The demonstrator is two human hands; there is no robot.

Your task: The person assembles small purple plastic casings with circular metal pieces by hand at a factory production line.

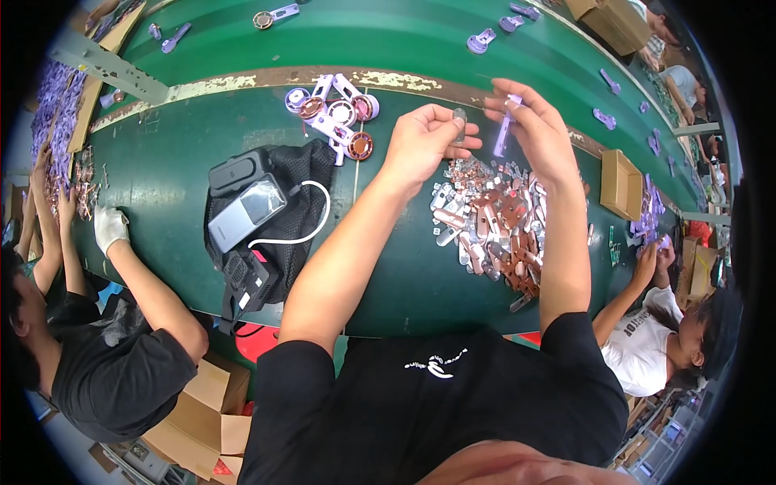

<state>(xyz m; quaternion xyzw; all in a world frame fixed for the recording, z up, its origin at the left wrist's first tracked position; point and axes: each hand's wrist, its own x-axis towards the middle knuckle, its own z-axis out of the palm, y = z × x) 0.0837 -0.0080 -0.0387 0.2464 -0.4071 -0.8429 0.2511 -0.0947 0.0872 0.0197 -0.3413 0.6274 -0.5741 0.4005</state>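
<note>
Above the dark green table, my left hand [422, 145] pinches a small clear, rounded plastic piece [459, 123] between thumb and fingers. To its right, my right hand [540, 133] has its fingers closed about a slim purple plastic part [502, 136], held upright. The two pieces are apart. Below both hands lies a loose pile of brown and clear plastic pieces [493, 222], partly hidden by my right forearm. Several purple handheld fans [331, 121] with round brown or white heads lie heaped to the left of my left hand.
A black mesh bag [311, 162] carries a grey power bank [246, 214] with a white cable. Beyond a worn ledge, purple fan parts [481, 40] lie on a green belt [364, 40]. A small cardboard box [621, 184] stands at right. People work on both sides.
</note>
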